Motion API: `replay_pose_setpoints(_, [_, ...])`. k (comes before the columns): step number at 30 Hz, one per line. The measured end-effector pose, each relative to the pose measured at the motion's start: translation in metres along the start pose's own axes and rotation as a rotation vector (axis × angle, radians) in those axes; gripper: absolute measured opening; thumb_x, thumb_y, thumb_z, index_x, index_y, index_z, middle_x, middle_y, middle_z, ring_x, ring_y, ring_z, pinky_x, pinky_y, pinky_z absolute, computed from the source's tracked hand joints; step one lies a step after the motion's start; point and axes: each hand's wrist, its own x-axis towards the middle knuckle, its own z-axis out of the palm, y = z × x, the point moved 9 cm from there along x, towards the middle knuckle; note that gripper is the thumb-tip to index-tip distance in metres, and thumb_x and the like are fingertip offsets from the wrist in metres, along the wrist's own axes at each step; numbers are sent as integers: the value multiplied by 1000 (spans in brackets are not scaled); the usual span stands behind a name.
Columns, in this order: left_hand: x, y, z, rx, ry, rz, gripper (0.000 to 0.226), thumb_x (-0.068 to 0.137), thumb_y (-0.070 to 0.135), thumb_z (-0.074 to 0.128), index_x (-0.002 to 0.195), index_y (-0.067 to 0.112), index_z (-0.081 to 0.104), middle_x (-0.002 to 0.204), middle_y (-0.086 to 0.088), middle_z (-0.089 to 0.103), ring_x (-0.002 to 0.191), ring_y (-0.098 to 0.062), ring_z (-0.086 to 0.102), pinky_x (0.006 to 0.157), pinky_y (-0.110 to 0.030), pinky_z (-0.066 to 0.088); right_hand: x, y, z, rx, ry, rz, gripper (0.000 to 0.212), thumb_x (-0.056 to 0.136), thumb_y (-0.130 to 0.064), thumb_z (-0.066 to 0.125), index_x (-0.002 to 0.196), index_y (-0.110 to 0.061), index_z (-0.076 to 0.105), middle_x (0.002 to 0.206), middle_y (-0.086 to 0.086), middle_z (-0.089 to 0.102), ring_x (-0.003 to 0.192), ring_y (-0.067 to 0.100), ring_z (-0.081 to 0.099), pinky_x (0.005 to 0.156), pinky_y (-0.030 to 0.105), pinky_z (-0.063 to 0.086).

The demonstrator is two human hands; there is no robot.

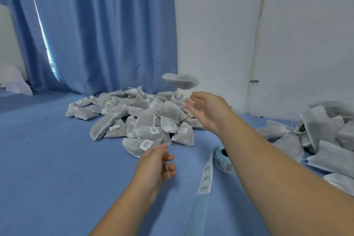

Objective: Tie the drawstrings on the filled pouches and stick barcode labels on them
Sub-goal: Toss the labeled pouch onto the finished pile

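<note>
Hanging blurred in the air over the labelled pile (pixel 138 120), a pouch (pixel 180 81) lies roughly level, just above and beyond the right hand (pixel 207 110), whose grip is spread wide. The left hand (pixel 158 161) sits lower, loosely curled on nothing. Unlabelled pouches (pixel 323 136) lie rightward, nearer the right hand. The label roll (pixel 224 159) lies between the forearms.

Diffuse light is filling the room evenly, bright, with a cool blue cast. Daylight is blowing out to white through the gap (pixel 43 38) in the curtain (pixel 107 25). Shadows on the blue surface (pixel 47 159) are showing soft and faint. Motion blur is smearing the airborne pouch (pixel 181 81) and the right hand (pixel 208 111), worst at the fingertips (pixel 191 104). Wide-angle distortion is bowing the wall pipe (pixel 256 44) toward the right edge.
</note>
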Motion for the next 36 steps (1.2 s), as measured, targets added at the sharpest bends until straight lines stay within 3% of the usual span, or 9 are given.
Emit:
replay_pose_setpoints(6, [0,-2,29,19,-43,16,10,98,9,51,103,10,60,73,-8,57,43,-15,49,42,-24,45,-19,28,-63,-255,40,93,13,92,-4,58,100,6,62,87,18,71,73,26,73,62,29,60])
replay_pose_setpoints(10, [-9,-19,69,20,-116,-12,9,98,10,52,102,9,60,75,-8,56,44,-15,49,41,-24,44,-55,26,-126,-253,170,88,8,91,-4,58,92,2,63,74,13,71,67,25,71,56,27,57])
replay_pose_setpoints(15, [-29,-37,128,35,-221,-28,9,97,9,52,101,8,60,63,-3,59,43,-13,50,42,-24,46,-106,10,-171,-260,186,67,10,90,-4,57,93,2,64,69,12,70,60,23,69,51,26,55])
replay_pose_setpoints(24, [-56,-94,198,183,-202,-46,11,99,10,46,96,13,57,80,-8,57,48,-15,50,43,-24,46,-169,6,-246,-290,312,60,14,92,1,51,93,4,64,64,12,65,54,23,64,51,27,52])
replay_pose_setpoints(30, [-63,-125,201,303,-116,48,25,91,1,41,102,14,59,75,-7,57,48,-15,48,44,-23,41,-173,-9,-289,-235,563,-49,14,92,3,49,87,-2,61,66,11,58,50,17,57,49,25,50])
replay_pose_setpoints(34, [-60,-127,199,354,-114,67,25,90,1,43,97,18,60,74,-5,56,40,-9,48,40,-19,40,-169,-21,-310,-548,698,-94,12,89,-6,51,95,-11,60,79,7,62,56,13,61,58,29,52])
replay_pose_setpoints(36, [-57,-127,196,326,-91,58,25,90,1,42,96,19,59,74,-4,57,38,-8,48,38,-19,39,-161,-27,-308,-787,710,-100,18,87,-22,59,103,-14,58,95,2,65,78,16,64,74,34,52])
